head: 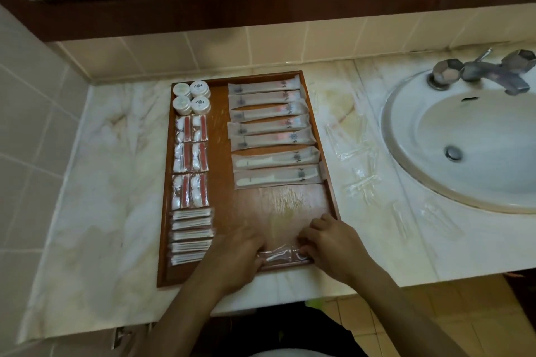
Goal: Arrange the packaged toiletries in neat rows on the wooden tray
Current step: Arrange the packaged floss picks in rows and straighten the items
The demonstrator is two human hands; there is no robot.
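Both hands, left hand (235, 252) and right hand (327, 246), pinch a clear packet (278, 258) at the wooden tray (329, 180)'s near edge; the slippery film could slide off crooked.

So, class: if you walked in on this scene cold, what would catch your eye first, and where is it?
First, the wooden tray on the marble counter, with long sachets stacked in a column on its right half and small packets and round tubs down its left. Next, the left hand and right hand at the tray's near edge, handling a clear packet. To the right lies a white sink.
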